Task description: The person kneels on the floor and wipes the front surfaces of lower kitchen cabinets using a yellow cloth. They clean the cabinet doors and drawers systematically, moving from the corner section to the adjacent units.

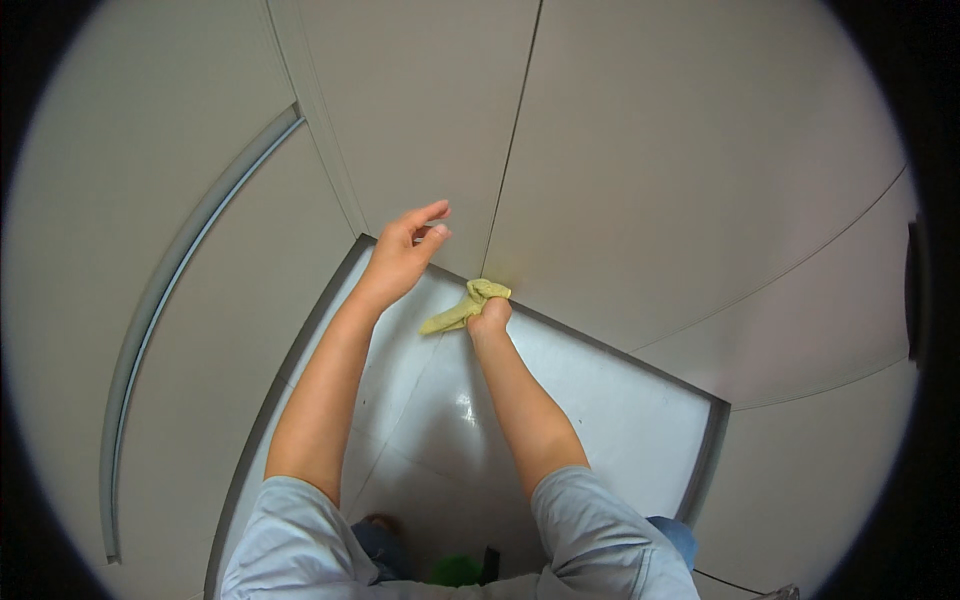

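Note:
My right hand [491, 315] grips a crumpled yellow cloth [476, 304]. The top of the cloth is at the light panel wall [600, 165], low down near the foot of a dark vertical seam. One end of it hangs out to the left over the floor. The fingers of this hand are mostly hidden by the cloth and the hand itself. To the left and a little higher in the picture is my left hand [405, 251], with nothing in it. Its thumb and fingers are apart and loosely curved, in front of the wall near the corner.
A long grey rail [187, 232] runs along the left wall. Dark skirting [600, 341] edges the pale tiled floor [622, 397] on several sides. Something green [455, 570] and a black piece [490, 564] are at the bottom by my body. A dark object [913, 292] is on the right wall.

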Demonstrator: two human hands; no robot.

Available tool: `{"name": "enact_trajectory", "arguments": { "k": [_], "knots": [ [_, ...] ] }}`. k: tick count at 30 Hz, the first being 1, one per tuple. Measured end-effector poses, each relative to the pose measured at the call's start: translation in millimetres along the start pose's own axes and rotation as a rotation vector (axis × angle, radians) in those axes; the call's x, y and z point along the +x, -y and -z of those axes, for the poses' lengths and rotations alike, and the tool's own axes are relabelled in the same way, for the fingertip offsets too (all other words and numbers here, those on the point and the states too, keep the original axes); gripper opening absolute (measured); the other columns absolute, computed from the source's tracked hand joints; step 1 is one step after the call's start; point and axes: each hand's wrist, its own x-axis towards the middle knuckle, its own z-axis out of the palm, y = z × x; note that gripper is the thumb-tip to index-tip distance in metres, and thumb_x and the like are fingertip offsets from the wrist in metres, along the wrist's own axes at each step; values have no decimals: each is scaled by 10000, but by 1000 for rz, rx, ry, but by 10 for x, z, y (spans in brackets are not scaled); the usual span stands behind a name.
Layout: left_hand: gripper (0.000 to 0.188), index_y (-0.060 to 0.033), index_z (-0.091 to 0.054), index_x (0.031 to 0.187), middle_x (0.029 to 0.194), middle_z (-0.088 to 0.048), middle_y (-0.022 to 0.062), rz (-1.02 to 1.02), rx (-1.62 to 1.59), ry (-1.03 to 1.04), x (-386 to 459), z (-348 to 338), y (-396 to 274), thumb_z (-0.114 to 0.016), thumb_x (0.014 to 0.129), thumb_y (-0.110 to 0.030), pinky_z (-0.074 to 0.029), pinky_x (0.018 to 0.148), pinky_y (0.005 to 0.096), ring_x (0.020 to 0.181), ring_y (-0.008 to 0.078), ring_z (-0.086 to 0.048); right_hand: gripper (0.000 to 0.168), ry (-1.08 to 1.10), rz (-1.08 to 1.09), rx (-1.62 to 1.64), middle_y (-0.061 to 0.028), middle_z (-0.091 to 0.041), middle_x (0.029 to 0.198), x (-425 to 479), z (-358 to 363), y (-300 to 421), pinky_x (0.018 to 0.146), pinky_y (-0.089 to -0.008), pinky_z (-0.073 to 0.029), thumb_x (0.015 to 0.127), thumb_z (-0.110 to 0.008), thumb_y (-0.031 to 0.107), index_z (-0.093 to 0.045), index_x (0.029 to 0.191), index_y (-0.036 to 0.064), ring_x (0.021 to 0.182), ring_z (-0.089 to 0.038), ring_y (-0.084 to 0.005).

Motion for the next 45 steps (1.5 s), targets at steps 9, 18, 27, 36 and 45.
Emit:
{"name": "enact_trajectory", "arguments": {
  "k": [9,18,27,36,45],
  "knots": [
    [433,-34,-492,1435,1388,-580,99,-33,-31,10,60,-100,-187,-528,1023,-161,-490,987,336,1130,191,-635,199,-4,-43,-39,-134,-668,1037,-296,-401,19,764,-461,-555,943,-519,63,-641,1069,-32,891,-662,-283],
    [439,-32,-494,1434,1379,-589,105,13,33,-12,-115,-60,-372,-533,1022,-182,-493,975,335,1141,192,-635,311,381,463,-1291,-128,-686,1039,-928,-11,264,897,-401,-502,801,-637,-53,-664,1090,59,945,-647,-326],
    [452,-33,-558,1373,1318,-622,116,15,-46,-65,22,65,-537,-591,966,-226,-483,959,351,1082,222,-604,255,1080,2034,-1707,-51,-641,1215,-1055,-888,1572,927,-346,-488,766,-662,76,-692,1016,30,1117,-573,-220],
    [449,-45,-540,1394,1336,-613,108,0,-32,-98,-22,42,-778,-572,986,-229,-495,947,342,1072,206,-627,166,1465,2029,-2112,-39,-651,1205,-503,-409,1536,899,-316,-495,805,-639,170,-731,874,50,1093,-543,-196],
    [459,-37,-556,1374,1322,-618,123,-21,-45,-103,29,163,-955,-607,964,-236,-504,939,349,1059,221,-630,156,1502,1722,-2487,-30,-670,998,-369,-384,1550,849,-325,-477,795,-617,186,-719,759,74,1025,-533,-210]
  ]
}}
